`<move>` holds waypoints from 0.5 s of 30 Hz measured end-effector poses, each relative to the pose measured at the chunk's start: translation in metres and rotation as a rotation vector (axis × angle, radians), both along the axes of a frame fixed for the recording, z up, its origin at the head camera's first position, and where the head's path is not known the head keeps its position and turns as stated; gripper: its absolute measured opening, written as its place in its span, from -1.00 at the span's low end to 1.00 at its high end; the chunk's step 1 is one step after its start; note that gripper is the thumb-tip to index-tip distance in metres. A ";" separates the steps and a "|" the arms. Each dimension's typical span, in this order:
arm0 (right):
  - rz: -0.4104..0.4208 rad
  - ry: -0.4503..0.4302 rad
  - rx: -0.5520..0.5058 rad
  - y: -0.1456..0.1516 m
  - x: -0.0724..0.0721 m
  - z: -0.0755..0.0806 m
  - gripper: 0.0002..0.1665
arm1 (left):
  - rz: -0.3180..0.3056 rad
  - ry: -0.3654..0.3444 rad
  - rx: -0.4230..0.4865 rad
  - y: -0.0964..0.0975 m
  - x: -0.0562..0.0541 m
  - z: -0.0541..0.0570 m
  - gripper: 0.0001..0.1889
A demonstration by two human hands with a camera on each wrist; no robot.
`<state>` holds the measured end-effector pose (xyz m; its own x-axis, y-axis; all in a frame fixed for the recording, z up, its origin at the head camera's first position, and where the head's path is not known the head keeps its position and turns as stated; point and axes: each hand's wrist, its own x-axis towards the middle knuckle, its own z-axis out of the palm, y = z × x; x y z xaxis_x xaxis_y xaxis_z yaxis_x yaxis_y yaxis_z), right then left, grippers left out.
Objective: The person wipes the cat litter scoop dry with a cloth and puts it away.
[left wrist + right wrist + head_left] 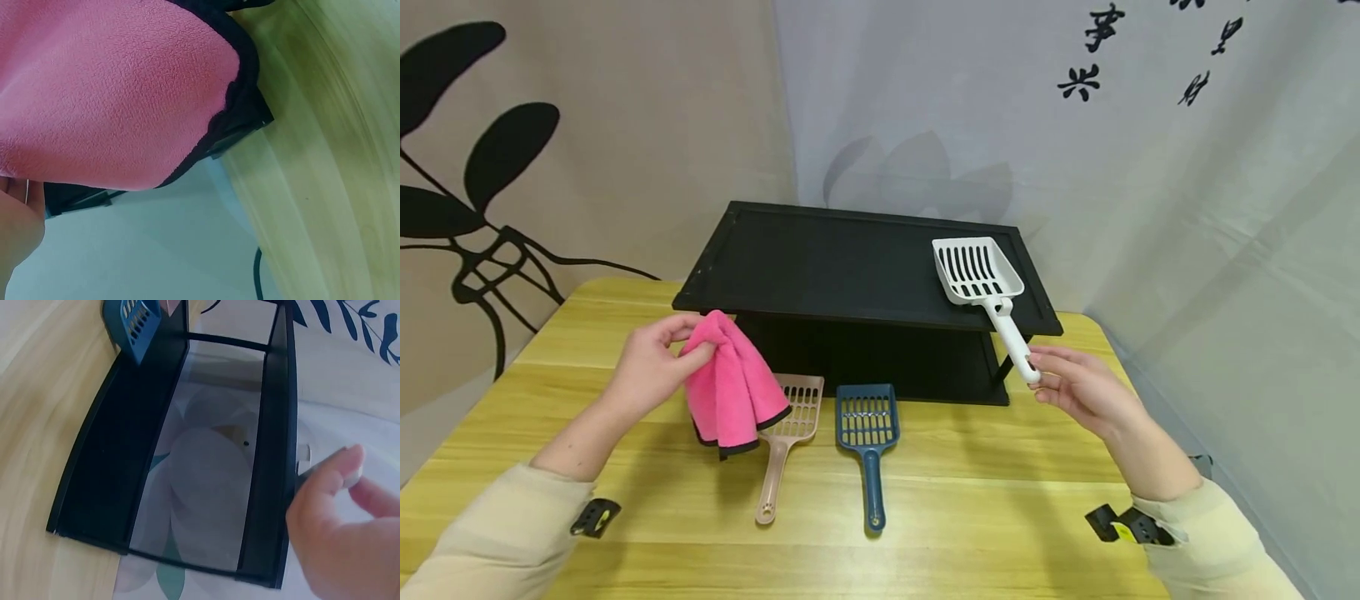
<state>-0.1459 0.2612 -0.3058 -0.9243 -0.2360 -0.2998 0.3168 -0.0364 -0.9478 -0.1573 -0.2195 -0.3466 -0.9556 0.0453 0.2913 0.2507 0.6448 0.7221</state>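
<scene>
In the head view my left hand (651, 367) pinches a pink cloth (730, 383) with black edging at its top, and the cloth hangs down in folds. Its lower edge overlaps a beige litter scoop (800, 408) on the table. The same cloth (125, 94) fills much of the left wrist view. At the right, my right hand (1086, 387) holds the handle end of a white litter scoop (981, 271) between thumb and fingers. That scoop's slotted head lies over the right part of the black rack's top shelf (850, 258), with the handle sticking out past its front edge.
A blue litter scoop (868, 425) lies beside the beige one, both heads toward the rack. The rack's lower shelf (880, 358) sits beneath the top one. Behind the wooden table (962, 525) hangs a pale curtain (917, 92) with dark printed characters.
</scene>
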 end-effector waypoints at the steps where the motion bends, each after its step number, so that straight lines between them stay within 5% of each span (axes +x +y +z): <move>1: -0.015 0.004 0.014 -0.003 -0.001 0.001 -0.79 | 0.003 -0.001 0.002 -0.001 0.000 0.000 -0.68; 7: -0.102 0.039 0.082 -0.021 -0.009 0.004 -0.55 | 0.024 0.001 -0.017 -0.002 0.002 0.001 -0.68; 15: -0.180 0.020 0.095 -0.033 -0.019 0.002 -0.63 | 0.026 0.007 -0.024 -0.001 0.004 0.001 -0.69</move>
